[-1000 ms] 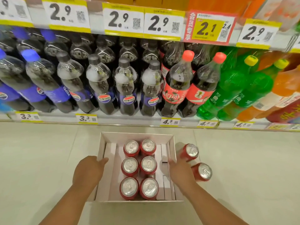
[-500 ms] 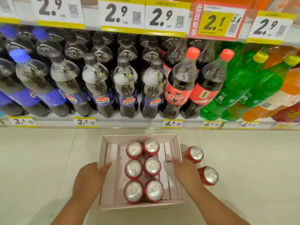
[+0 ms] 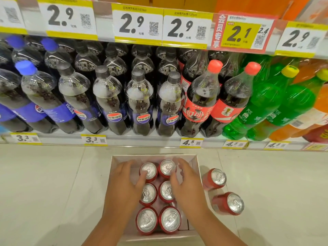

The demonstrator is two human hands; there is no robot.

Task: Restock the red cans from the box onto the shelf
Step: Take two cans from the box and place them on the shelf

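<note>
A white cardboard box [image 3: 197, 163] sits on the floor below me with several red cans standing upright in two columns. My left hand [image 3: 126, 181] reaches into the box, its fingers spread and its thumb touching the far left can [image 3: 150, 168]. My right hand [image 3: 187, 181] is inside too, fingers spread beside the far right can [image 3: 166, 166] and above the middle right can [image 3: 166, 193]. Neither hand has closed around a can. Two more red cans [image 3: 215, 178] [image 3: 230, 204] stand on the floor right of the box.
The shelf [image 3: 142, 140] in front holds dark cola bottles [image 3: 140, 102], red-labelled cola bottles [image 3: 200, 98], green bottles [image 3: 262, 103] and orange ones at the right. Yellow price tags line both shelf edges. Pale floor tiles [image 3: 44, 192] surround the box.
Both hands left the box's outer side walls and moved inward and forward over the far cans. The camera has come closer to the box.
</note>
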